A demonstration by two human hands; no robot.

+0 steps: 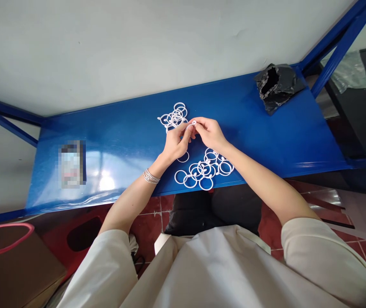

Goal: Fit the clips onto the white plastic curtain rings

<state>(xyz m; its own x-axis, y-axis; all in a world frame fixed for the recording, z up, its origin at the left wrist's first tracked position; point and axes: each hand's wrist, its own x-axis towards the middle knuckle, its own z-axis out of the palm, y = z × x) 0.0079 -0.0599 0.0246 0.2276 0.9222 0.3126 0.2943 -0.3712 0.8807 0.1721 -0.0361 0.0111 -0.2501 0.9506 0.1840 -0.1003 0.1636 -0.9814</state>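
Left hand point(175, 144) and right hand point(210, 134) nearly closed, pinching one white plastic ring point(193, 123) above the blue metal shelf point(122, 145), clear of the back-edge rings point(173, 116) and front-edge rings point(204, 173).

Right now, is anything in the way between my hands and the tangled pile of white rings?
Nothing visible is. The left hand and right hand, which together pinch a white plastic ring, sit just below and beside the tangled white rings, with only the blue metal shelf showing between.
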